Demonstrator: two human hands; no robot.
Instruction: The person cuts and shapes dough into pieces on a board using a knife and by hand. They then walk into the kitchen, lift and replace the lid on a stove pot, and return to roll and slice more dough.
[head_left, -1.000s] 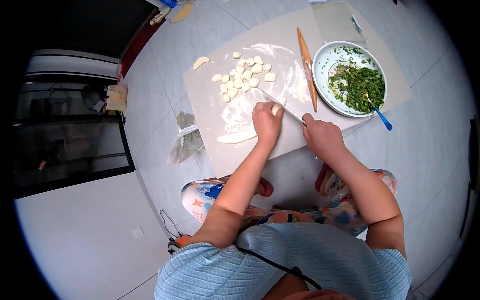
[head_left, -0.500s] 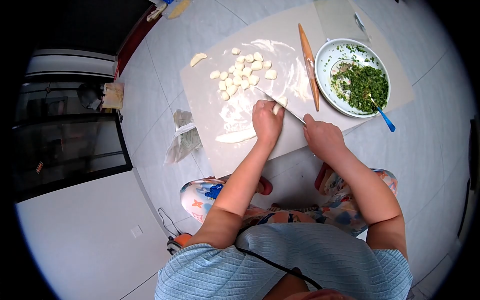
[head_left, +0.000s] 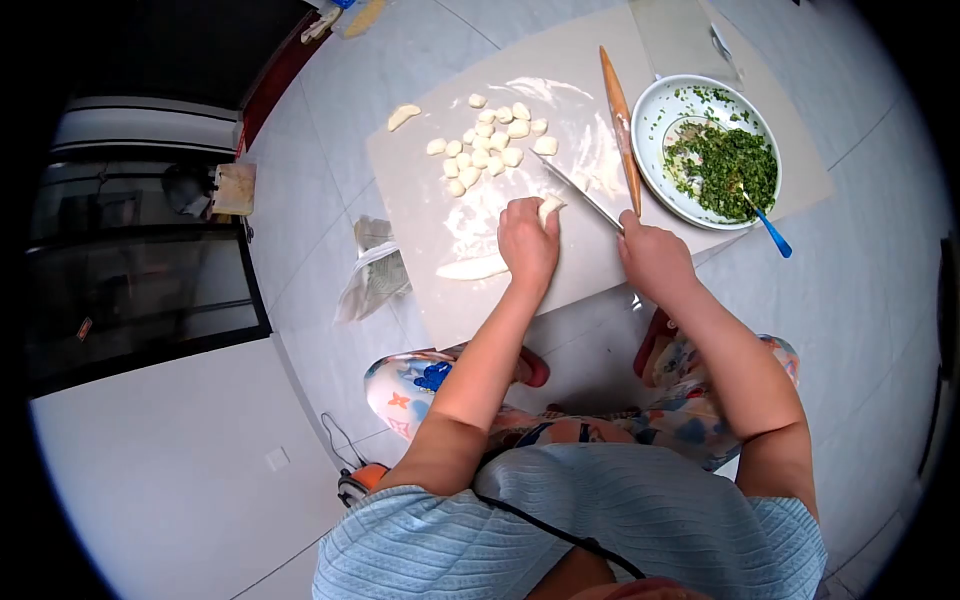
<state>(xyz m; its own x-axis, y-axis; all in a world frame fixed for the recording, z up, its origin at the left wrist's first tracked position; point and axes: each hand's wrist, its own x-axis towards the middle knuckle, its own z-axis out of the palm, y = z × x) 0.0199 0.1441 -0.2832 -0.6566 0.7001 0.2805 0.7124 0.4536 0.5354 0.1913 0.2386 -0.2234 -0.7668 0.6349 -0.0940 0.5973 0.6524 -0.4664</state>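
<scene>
My left hand (head_left: 528,243) is closed around a strip of dough, and the pale end of the dough (head_left: 550,207) sticks out past its thumb and fingers. In my right hand (head_left: 655,258) is the handle of a knife (head_left: 583,195); its blade slants up and left, a little apart from the dough end. Beyond the hands lie several small cut dough pieces (head_left: 483,142) on the floured board (head_left: 400,190). A longer dough strip (head_left: 470,269) rests left of my left hand, partly hidden behind it.
A wooden rolling pin (head_left: 620,125) lies left of a white bowl (head_left: 648,180) of chopped greens (head_left: 735,165), with a blue-handled spoon (head_left: 775,238) in it. One crescent-shaped dough piece (head_left: 404,117) sits near the board's left edge. A plastic bag (head_left: 372,280) is beside the board.
The knife has moved right, from over the dough to beside it. My left hand has shifted slightly left with the dough. The whole view has shifted a little.
</scene>
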